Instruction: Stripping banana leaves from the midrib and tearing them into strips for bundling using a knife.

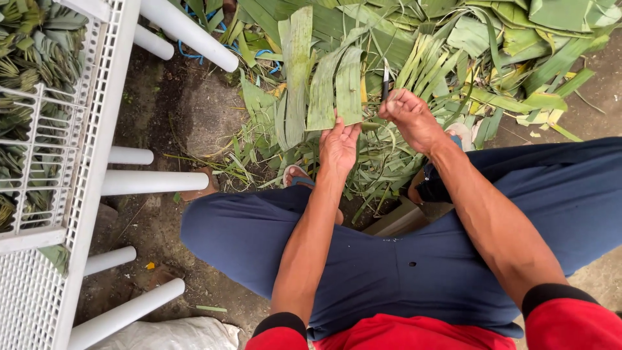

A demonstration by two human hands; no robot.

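A: Where are the hands?

B: Left hand [338, 146] pinches the lower end of a leaf strip [348, 87], fingers closed on it, strip pointing up and away from the lap. Right hand [409, 116] is clenched round a small knife [385, 83], blade upright, just beside the strip's right edge.

A: And the strip itself?

B: Flat, green, broad. It hangs over the leaf pile [453, 58] on the ground ahead of the knees. A second, longer strip [295, 71] stands just left of it; I cannot tell whether the left hand grips that one too.

A: Which step, by your read?

B: Trimming or slitting, I judge. Blade near the edge, not clearly touching the leaf from this view.

A: What does the next move call for?

B: Probably a taut strip: the left hand firm, the blade drawn along the grain and away from the thumb. The fingers sit close to the knife, so a slip is the risk.

A: Surroundings?

B: White rack [97, 116] on the left, its tray holding stacks of folded leaf pieces [32, 58]. Bare dirt below. A sandal [299, 175] shows by the left wrist. Person is seated, dark trousers, red top.
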